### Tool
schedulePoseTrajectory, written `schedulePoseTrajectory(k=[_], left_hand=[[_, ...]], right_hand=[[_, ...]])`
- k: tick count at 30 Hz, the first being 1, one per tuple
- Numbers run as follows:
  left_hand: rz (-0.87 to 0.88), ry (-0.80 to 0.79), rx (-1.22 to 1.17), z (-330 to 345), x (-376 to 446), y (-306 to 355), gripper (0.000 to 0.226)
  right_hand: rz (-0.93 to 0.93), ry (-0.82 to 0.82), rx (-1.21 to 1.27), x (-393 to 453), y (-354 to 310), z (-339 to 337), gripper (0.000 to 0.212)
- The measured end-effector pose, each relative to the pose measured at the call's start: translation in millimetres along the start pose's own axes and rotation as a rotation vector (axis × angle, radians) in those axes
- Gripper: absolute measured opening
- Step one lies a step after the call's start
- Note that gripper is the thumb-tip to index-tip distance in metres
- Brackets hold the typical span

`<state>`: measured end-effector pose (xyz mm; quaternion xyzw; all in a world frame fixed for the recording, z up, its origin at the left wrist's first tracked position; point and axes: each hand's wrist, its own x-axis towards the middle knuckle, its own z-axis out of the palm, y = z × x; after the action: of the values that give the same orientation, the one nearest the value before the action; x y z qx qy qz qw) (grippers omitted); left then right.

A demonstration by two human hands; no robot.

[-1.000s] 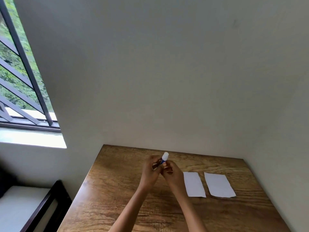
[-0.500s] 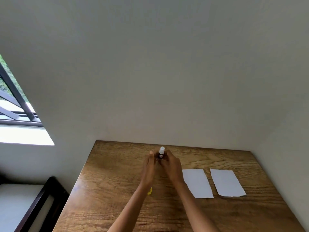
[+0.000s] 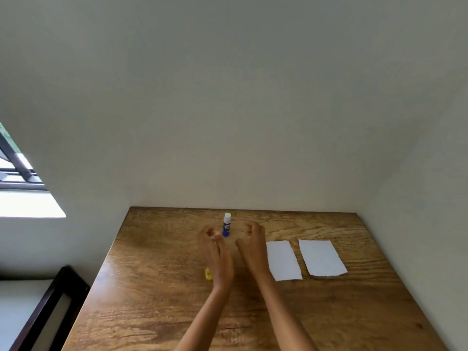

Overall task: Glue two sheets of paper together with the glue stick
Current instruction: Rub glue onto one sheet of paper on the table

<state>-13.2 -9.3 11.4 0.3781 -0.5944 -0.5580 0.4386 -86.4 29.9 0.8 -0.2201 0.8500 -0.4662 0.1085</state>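
Both grips released: left hand [image 3: 215, 252] and right hand [image 3: 252, 245] flank upright glue stick [image 3: 226, 225] on counter [image 3: 157, 287]. Next, judged: grasp low, spread glue evenly on nearer paper [image 3: 283, 260] right of stick.

Blue-and-white glue stick [image 3: 226, 224] stood upright between left hand [image 3: 215, 252] and right hand [image 3: 252, 245], gaps both sides. Small yellow cap [image 3: 208, 274] lay beside left wrist. Two white paper sheets [image 3: 283, 260] (side by side, apart) occupied brown wooden table [image 3: 152, 287] right of the hands.
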Motion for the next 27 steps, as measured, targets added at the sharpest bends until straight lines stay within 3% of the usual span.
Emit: schedulePoseTrajectory(k=[2,5,9,17,20,23,27], left_hand=[[0.019,-0.077,0.087,6.6,-25.6,1.2,0.025],[-0.145,-0.201,0.175,17.9,-57.4,-0.3,0.036],[-0.375,-0.266,0.141,30.4,-71.9,5.2,0.052],[-0.747,-0.262,0.051,57.9,-53.2,18.3,0.032],[-0.72,-0.307,0.075,58.2,-49.7,14.3,0.041],[-0.529,-0.368,0.297,46.8,-51.3,6.3,0.04],[-0.383,-0.338,0.366,21.7,-73.1,-1.3,0.035]], right_hand=[[0.01,0.224,-0.116,-18.5,8.4,-13.7,0.034],[0.076,0.421,-0.308,-42.1,25.4,-35.4,0.03],[0.191,0.329,-0.464,-60.4,49.2,-53.9,0.043],[0.151,0.183,-0.624,-63.4,55.6,-62.6,0.045],[0.138,0.163,-0.592,-64.1,60.2,-64.9,0.047],[0.127,0.163,-0.463,-66.9,63.5,-67.4,0.045],[0.138,0.343,-0.304,-84.2,61.8,-68.8,0.034]])
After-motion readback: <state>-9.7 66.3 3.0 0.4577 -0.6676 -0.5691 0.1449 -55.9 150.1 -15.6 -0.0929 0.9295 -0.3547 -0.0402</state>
